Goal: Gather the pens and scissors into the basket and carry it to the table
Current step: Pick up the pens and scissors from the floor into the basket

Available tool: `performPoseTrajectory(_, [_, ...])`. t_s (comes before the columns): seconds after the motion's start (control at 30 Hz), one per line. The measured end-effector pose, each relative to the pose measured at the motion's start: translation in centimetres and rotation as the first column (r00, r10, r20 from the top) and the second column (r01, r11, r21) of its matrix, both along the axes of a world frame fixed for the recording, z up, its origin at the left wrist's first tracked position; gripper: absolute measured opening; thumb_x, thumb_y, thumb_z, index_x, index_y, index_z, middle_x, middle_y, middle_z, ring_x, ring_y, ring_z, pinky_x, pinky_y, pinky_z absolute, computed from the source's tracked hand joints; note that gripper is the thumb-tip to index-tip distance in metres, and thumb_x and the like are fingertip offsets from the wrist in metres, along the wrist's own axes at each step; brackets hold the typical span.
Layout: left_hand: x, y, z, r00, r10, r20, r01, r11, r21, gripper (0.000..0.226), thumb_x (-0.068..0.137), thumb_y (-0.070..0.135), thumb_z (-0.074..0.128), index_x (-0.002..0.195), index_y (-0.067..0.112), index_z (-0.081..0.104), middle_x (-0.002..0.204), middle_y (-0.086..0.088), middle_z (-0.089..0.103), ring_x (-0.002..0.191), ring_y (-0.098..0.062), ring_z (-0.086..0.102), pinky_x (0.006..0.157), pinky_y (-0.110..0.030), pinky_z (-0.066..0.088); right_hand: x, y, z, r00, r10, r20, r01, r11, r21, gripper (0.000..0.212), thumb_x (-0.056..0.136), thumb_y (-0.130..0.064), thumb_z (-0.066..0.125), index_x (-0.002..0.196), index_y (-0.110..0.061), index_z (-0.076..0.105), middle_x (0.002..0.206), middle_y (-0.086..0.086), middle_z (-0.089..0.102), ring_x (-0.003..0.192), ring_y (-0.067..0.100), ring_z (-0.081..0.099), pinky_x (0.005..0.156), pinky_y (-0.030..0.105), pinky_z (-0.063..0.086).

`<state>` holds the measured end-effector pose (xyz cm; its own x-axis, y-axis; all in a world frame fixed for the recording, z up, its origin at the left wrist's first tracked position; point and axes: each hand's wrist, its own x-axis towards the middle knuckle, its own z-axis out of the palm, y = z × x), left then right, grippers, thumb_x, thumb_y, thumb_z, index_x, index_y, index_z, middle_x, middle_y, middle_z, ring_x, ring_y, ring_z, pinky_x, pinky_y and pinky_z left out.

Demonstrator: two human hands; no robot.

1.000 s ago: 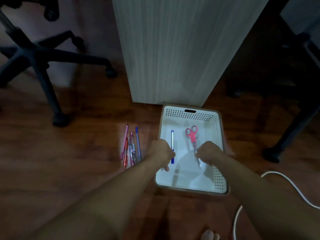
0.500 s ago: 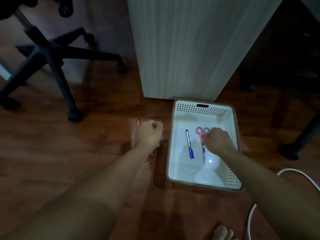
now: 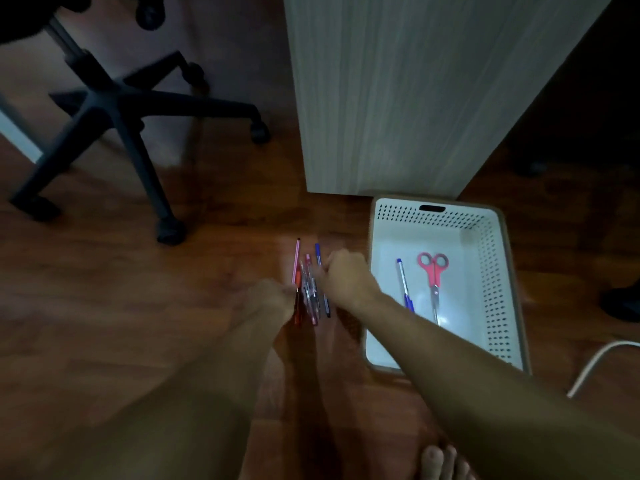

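Note:
Several pens [image 3: 309, 285], pink, red and blue, lie in a tight bunch on the wooden floor, left of the basket. My left hand [image 3: 272, 299] is curled against the bunch's left side, touching the red pen. On the bunch's right side my right hand [image 3: 346, 276] is curled with its fingers at the blue pen. Motion blur hides whether either hand grips a pen. The white basket [image 3: 485, 237] with a brown rim stands on the floor to the right. Inside it lie a blue pen [image 3: 402, 284] and red-handled scissors [image 3: 433, 271].
A pale wood-grain panel [image 3: 398, 91] stands right behind the basket. A black office chair base [image 3: 114, 109] on castors spreads at the upper left. A white cable [image 3: 595, 362] curves at the right edge, near a dark furniture foot [image 3: 623, 303]. My bare toes [image 3: 443, 462] show at the bottom.
My right hand has left the scissors in the basket and crossed left to the pens on the floor. My left hand has settled at the bunch's left side. The view shifted left.

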<state>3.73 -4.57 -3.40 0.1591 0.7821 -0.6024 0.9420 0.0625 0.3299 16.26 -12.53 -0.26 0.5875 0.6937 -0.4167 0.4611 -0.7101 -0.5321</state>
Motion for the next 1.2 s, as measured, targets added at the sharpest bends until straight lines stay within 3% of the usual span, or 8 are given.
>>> performPoseTrajectory(0.07, [0.1, 0.1, -1.3, 1.000, 0.002, -0.021, -0.002, 1.000, -0.017, 0.045, 0.095, 0.051, 0.075, 0.104, 0.009, 0.087, 0.107, -0.016, 0.083, 0.100, -0.035, 0.077, 0.084, -0.036, 0.058, -0.8, 1.0, -1.3, 0.998, 0.062, -0.007, -0.063, 0.994, -0.087, 0.023, 0.103, -0.017, 0.061, 0.110, 0.002, 0.073, 0.110, 0.024, 0.074, 0.105, 0.041, 0.074, 0.076, 0.035, 0.053])
performPoseTrajectory(0.17, [0.2, 0.3, -2.9, 1.000, -0.011, -0.025, 0.012, 1.000, 0.009, 0.047, 0.092, 0.053, 0.078, 0.101, 0.009, 0.087, 0.107, -0.018, 0.084, 0.088, -0.034, 0.074, 0.072, -0.033, 0.050, -1.6, 1.8, -2.8, 0.987, 0.148, 0.063, -0.136, 0.976, -0.168, 0.032, 0.105, -0.005, 0.053, 0.134, 0.004, 0.062, 0.131, 0.022, 0.066, 0.119, 0.037, 0.069, 0.097, 0.041, 0.058])
performPoseTrajectory(0.43, [-0.5, 0.7, -4.6, 0.995, 0.077, 0.064, -0.074, 0.996, -0.055, 0.033, 0.087, 0.047, 0.083, 0.076, 0.015, 0.083, 0.090, -0.014, 0.085, 0.090, -0.032, 0.082, 0.084, -0.040, 0.066, -1.3, 2.5, -4.0, 0.990, 0.113, 0.091, -0.092, 0.975, -0.202, 0.021, 0.104, -0.002, 0.058, 0.116, 0.003, 0.074, 0.113, 0.018, 0.077, 0.103, 0.032, 0.077, 0.086, 0.035, 0.063])
performPoseTrajectory(0.63, [-0.4, 0.5, -3.8, 0.986, 0.111, 0.126, -0.097, 0.989, -0.112, 0.029, 0.090, 0.036, 0.082, 0.100, 0.009, 0.087, 0.094, -0.013, 0.084, 0.090, -0.026, 0.081, 0.063, -0.027, 0.049, -0.9, 2.5, -3.5, 0.999, 0.012, -0.041, -0.018, 0.987, -0.160, 0.029, 0.092, -0.019, 0.081, 0.112, 0.002, 0.075, 0.109, 0.016, 0.077, 0.096, 0.032, 0.076, 0.077, 0.031, 0.060])
performPoseTrajectory(0.8, [0.7, 0.6, -1.7, 0.905, 0.246, 0.347, -0.220, 0.969, -0.112, 0.018, 0.091, 0.012, 0.084, 0.080, 0.005, 0.072, 0.084, -0.015, 0.077, 0.072, -0.033, 0.075, 0.058, -0.030, 0.064, 0.1, 2.3, -1.9, 0.990, -0.100, -0.103, 0.093, 0.993, -0.066, 0.031, 0.090, -0.029, 0.084, 0.091, -0.002, 0.067, 0.077, 0.009, 0.064, 0.057, 0.016, 0.057, 0.050, 0.024, 0.046])
performPoseTrajectory(0.87, [1.7, 0.5, 0.2, 0.874, 0.233, 0.426, -0.211, 0.972, -0.100, 0.014, 0.095, 0.003, 0.077, 0.085, 0.006, 0.068, 0.083, -0.011, 0.071, 0.064, -0.026, 0.065, 0.044, -0.014, 0.051, 1.1, 2.2, -0.7, 0.984, -0.146, -0.098, 0.148, 0.989, 0.015, 0.032, 0.086, -0.029, 0.085, 0.080, -0.003, 0.067, 0.072, 0.010, 0.067, 0.054, 0.017, 0.058, 0.050, 0.029, 0.050])
performPoseTrajectory(0.97, [3.8, 0.7, 1.8, 0.876, 0.094, 0.474, -0.111, 0.994, 0.009, 0.015, 0.096, 0.017, 0.078, 0.083, 0.015, 0.071, 0.082, -0.004, 0.077, 0.057, -0.019, 0.068, 0.046, -0.017, 0.048, 3.7, 1.5, 1.4, 0.969, -0.233, -0.085, 0.240, 0.967, 0.083, 0.035, 0.083, -0.027, 0.083, 0.064, -0.004, 0.065, 0.055, 0.003, 0.056, 0.042, 0.012, 0.048, 0.042, 0.021, 0.041])
performPoseTrajectory(1.2, [9.7, -3.9, 6.3, 0.754, -0.100, 0.650, 0.122, 0.992, 0.011, 0.012, 0.095, 0.021, 0.078, 0.086, 0.016, 0.074, 0.067, 0.003, 0.076, 0.043, -0.015, 0.068, 0.055, -0.035, 0.059, 10.8, -5.1, 3.0, 0.896, -0.444, 0.003, 0.444, 0.896, -0.010, 0.037, 0.081, -0.037, 0.079, 0.086, 0.000, 0.076, 0.080, 0.016, 0.078, 0.067, 0.029, 0.079, 0.067, 0.042, 0.068])
